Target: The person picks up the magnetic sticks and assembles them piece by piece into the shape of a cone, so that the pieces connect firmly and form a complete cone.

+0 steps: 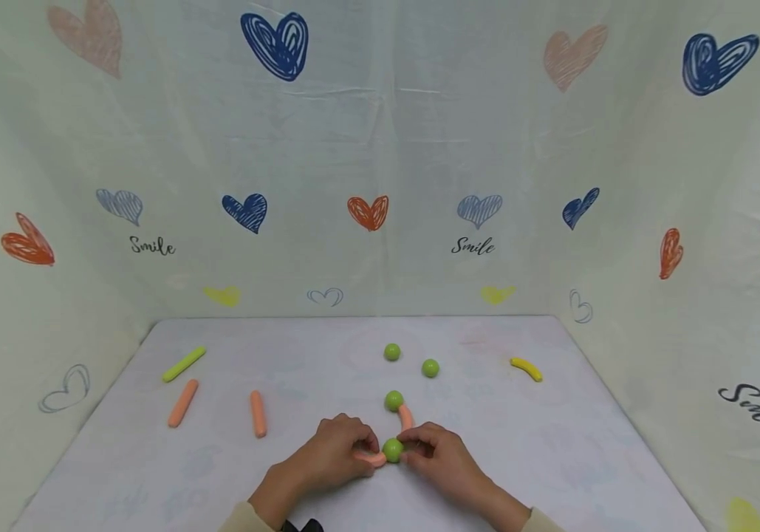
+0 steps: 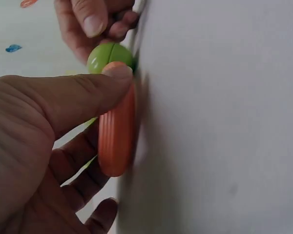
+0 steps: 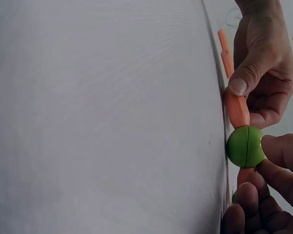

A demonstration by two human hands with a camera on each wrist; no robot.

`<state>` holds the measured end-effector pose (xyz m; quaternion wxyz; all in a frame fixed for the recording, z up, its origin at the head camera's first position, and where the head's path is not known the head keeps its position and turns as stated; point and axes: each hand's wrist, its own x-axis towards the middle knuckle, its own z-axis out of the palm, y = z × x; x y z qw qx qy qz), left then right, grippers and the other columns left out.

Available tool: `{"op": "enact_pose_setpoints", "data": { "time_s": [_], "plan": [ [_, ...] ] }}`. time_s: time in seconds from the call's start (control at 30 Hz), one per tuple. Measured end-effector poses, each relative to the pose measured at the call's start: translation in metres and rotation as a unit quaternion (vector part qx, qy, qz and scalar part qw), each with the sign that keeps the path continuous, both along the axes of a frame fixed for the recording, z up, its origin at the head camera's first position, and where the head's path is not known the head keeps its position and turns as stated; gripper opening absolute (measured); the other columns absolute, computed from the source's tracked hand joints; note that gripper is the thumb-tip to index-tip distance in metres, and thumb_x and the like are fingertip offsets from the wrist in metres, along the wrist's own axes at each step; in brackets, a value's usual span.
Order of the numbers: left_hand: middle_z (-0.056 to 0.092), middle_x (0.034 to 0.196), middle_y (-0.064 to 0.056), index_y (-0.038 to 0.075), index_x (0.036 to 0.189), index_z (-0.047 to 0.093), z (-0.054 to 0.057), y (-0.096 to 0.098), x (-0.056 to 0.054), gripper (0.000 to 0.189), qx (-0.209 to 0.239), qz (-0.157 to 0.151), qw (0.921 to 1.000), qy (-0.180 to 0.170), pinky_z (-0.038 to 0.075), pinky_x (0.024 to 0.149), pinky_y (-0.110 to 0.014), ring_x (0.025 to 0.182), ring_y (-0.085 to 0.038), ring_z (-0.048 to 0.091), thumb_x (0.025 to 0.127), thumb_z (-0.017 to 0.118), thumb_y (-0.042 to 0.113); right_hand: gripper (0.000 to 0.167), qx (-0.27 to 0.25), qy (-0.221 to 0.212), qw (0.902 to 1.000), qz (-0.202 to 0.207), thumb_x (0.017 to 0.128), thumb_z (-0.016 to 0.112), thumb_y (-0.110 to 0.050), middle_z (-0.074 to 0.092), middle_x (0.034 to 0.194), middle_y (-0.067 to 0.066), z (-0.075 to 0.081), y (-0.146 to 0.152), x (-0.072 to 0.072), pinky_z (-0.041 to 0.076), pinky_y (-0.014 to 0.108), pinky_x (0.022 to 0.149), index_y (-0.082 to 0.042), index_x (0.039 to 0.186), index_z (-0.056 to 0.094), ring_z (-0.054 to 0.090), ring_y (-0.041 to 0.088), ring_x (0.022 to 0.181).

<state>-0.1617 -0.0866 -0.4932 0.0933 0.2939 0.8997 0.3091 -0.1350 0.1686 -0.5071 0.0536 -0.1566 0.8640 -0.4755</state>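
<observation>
In the head view my left hand (image 1: 336, 452) pinches a short curved orange rod (image 1: 373, 459) between thumb and fingers. The rod (image 2: 117, 141) has a ridged surface, and its far end meets a green ball (image 1: 393, 450). From the other side, my right hand (image 1: 442, 459) pinches that ball; the right wrist view has the thumb on the seamed green ball (image 3: 245, 146). Behind these, a second curved orange rod (image 1: 406, 417) runs from near my right fingertips to another green ball (image 1: 394, 400).
Two loose green balls (image 1: 430, 368) lie farther back. A yellow curved rod (image 1: 526, 369) is on the right. Two straight orange rods (image 1: 258, 414) and a yellow-green rod (image 1: 184, 364) lie on the left. A heart-printed curtain (image 1: 380, 148) surrounds the white table (image 1: 586, 458).
</observation>
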Motion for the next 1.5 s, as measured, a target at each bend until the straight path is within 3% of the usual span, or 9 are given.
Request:
{"op": "enact_pose_setpoints", "data": {
  "time_s": [0.23,0.37,0.53,0.67,0.87,1.13,1.23,1.33,1.5],
  "plan": [
    [0.064,0.093,0.022,0.030,0.091,0.076,0.014,-0.020,-0.006,0.021,-0.016,-0.013,0.9997,0.012,0.043,0.092,-0.041,0.102,-0.008,0.055,0.083,0.088,0.014,0.023,-0.013,-0.010,0.9973,0.072,0.096,0.076,-0.019,0.069,0.098,-0.012,0.003,-0.005,0.007,0.050,0.019,0.072,-0.016,0.119,0.079,0.058,-0.001,0.084],
    [0.065,0.095,0.019,0.027,0.093,0.076,0.019,-0.026,-0.009,0.027,-0.024,-0.004,0.9997,0.001,0.045,0.097,-0.047,0.105,-0.012,0.057,0.082,0.080,0.002,0.021,-0.011,-0.012,0.9967,0.080,0.097,0.076,-0.020,0.070,0.099,-0.013,0.005,-0.005,0.008,0.050,0.019,0.074,-0.019,0.117,0.080,0.059,-0.001,0.084],
    [0.068,0.097,0.016,0.024,0.098,0.076,0.018,-0.014,-0.011,0.020,-0.014,0.014,0.9997,-0.015,0.044,0.097,-0.050,0.101,-0.013,0.057,0.082,0.076,0.012,0.014,-0.022,-0.009,0.9990,0.039,0.098,0.075,-0.021,0.076,0.108,-0.007,0.005,0.003,0.006,0.053,0.020,0.078,-0.020,0.111,0.080,0.062,0.001,0.090],
    [0.067,0.091,0.017,0.026,0.094,0.074,0.014,0.011,-0.009,0.008,-0.015,0.043,0.9989,0.012,0.046,0.088,-0.046,0.093,-0.009,0.057,0.089,0.075,0.032,0.012,-0.025,-0.014,0.9995,-0.015,0.099,0.075,-0.025,0.075,0.101,-0.006,0.005,0.009,0.000,0.052,0.020,0.074,-0.018,0.108,0.079,0.061,0.002,0.084],
    [0.063,0.082,0.017,0.024,0.093,0.073,0.004,0.041,-0.002,0.034,-0.015,0.086,0.9953,0.043,0.039,0.077,-0.036,0.081,-0.005,0.052,0.090,0.075,0.058,0.016,-0.039,-0.025,0.9960,-0.076,0.099,0.075,-0.023,0.072,0.094,-0.003,0.004,0.013,-0.011,0.053,0.021,0.071,-0.010,0.107,0.077,0.062,0.006,0.081],
    [0.054,0.070,0.018,0.021,0.088,0.074,0.000,0.051,0.000,0.023,-0.046,0.090,0.9909,0.089,0.033,0.070,-0.032,0.070,-0.005,0.046,0.086,0.083,0.043,0.019,-0.008,-0.002,0.9943,-0.106,0.099,0.074,-0.025,0.072,0.098,-0.004,0.002,0.009,-0.030,0.053,0.023,0.077,-0.010,0.111,0.076,0.064,0.010,0.090],
    [0.054,0.067,0.020,0.023,0.087,0.079,0.001,0.050,-0.001,0.019,-0.049,0.071,0.9915,0.098,0.033,0.077,-0.036,0.072,-0.005,0.045,0.092,0.079,0.041,0.022,0.000,-0.005,0.9940,-0.109,0.098,0.074,-0.024,0.071,0.098,-0.003,0.001,0.008,-0.033,0.053,0.023,0.078,-0.008,0.114,0.076,0.063,0.012,0.091],
    [0.056,0.066,0.022,0.026,0.085,0.081,0.004,0.047,-0.002,0.026,-0.052,0.052,0.9924,0.098,0.037,0.093,-0.049,0.074,-0.005,0.048,0.098,0.073,0.046,0.026,0.008,-0.009,0.9942,-0.107,0.096,0.077,-0.026,0.069,0.098,-0.003,0.000,0.009,-0.034,0.052,0.023,0.077,-0.008,0.115,0.076,0.062,0.012,0.091],
    [0.064,0.077,0.020,0.027,0.088,0.082,0.006,0.045,-0.006,0.028,-0.062,0.039,0.9933,0.089,0.030,0.112,-0.069,0.087,-0.010,0.059,0.099,0.071,0.051,0.028,0.015,-0.007,0.9959,-0.088,0.092,0.082,-0.031,0.068,0.096,-0.005,-0.004,0.013,-0.032,0.050,0.023,0.076,-0.012,0.112,0.077,0.060,0.010,0.087]
  ]
}}
